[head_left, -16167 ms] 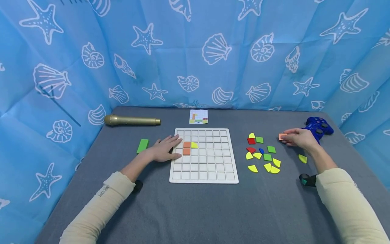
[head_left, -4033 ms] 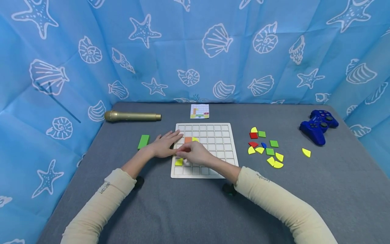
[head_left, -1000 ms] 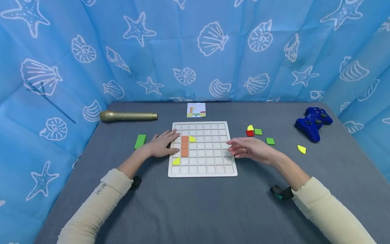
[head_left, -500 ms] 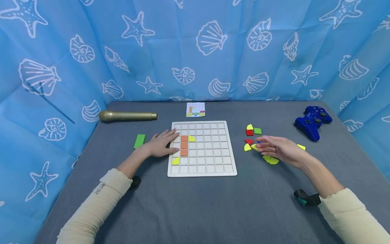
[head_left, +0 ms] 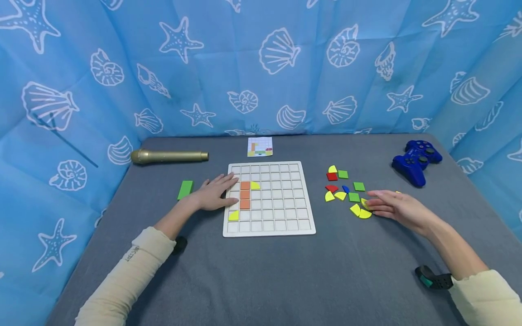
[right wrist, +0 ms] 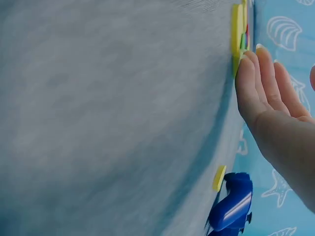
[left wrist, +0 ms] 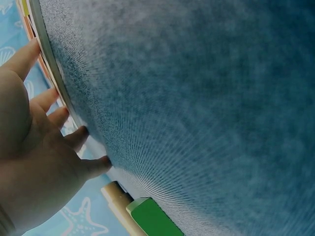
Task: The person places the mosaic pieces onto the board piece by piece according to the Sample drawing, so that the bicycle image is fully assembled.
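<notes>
My left hand point(head_left: 215, 194) rests with spread, straight fingers on the left edge of a white grid board point(head_left: 269, 234); the left wrist view shows its fingertips along the board's side. On the board, three orange square tiles point(head_left: 244, 194) form a column, with a yellow quarter-circle tile point(head_left: 255, 185) beside the top one. Another yellow tile point(head_left: 234, 215) sits lower left. My right hand point(head_left: 401, 210), fingers extended and holding nothing, hovers at the right side of the loose tiles, its fingertips overlapping a yellow tile point(head_left: 364, 203) in the head view.
Loose green point(head_left: 359, 186), red point(head_left: 332, 176), yellow and blue tiles point(head_left: 345, 189) lie right of the board. A blue game controller point(head_left: 417, 163) is at far right. Behind the board lies a pattern card point(head_left: 259, 147); at left are a gold microphone point(head_left: 171, 156) and a green block point(head_left: 185, 189).
Since the oldest frame, a third orange tile and a lower-left yellow tile have come onto the board. Over the last second my right hand moved rightward from the board; the left stayed.
</notes>
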Demonstrator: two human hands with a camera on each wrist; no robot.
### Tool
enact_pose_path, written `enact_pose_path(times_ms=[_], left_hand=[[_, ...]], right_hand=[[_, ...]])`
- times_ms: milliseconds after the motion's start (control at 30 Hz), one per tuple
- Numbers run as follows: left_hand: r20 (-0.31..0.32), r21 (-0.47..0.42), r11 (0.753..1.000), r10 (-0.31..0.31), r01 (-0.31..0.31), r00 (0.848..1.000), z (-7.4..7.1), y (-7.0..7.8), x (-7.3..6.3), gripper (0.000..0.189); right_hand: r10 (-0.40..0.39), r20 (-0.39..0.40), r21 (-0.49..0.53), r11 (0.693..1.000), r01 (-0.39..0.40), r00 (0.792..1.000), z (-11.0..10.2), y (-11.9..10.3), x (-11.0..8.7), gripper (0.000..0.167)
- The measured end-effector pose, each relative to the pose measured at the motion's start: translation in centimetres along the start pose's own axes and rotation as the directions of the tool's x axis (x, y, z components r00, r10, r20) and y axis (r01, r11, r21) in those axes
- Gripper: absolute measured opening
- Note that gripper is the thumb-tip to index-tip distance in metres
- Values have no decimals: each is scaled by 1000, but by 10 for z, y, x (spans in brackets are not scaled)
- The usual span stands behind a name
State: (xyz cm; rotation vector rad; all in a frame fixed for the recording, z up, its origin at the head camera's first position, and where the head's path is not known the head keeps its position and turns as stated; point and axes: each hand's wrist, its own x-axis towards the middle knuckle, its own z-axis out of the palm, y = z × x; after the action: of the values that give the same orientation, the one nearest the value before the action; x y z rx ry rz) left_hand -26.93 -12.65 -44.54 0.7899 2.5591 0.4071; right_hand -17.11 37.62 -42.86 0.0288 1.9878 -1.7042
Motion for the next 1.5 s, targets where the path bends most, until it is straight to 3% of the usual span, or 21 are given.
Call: enact_pose_path(times_ms=[200,567,767,1000,1267,1500], left_hand=[[4,4,1000,-6,6,1000,0,0,0,74],[3,8,1000,-13,13,1000,0,2,-1,74],[1,10,1000,-13,13,1000,-1,2,1,75],[2,10,1000,-15,15,1000,-1,3,-1,75],[-2,10,1000,-21,21,1000,-1,4,-1,74],[-1,6,1000,-13,13,1000,-1,4,-1,73]], right_hand=[[3,-11,-103,995,-4,1000,3,6,-4,65],[-41,-28,-271,962,32,999,14,9,-5,56],[-80,-64,-385,922,50,995,17,13,-6,54],[-198,-26,-453,876,165,980,20,18,-4,54],[-350,44,-585,750,308,936,23,22,-2,46],[-315,21,-617,743,260,949,25,20,-1,50]])
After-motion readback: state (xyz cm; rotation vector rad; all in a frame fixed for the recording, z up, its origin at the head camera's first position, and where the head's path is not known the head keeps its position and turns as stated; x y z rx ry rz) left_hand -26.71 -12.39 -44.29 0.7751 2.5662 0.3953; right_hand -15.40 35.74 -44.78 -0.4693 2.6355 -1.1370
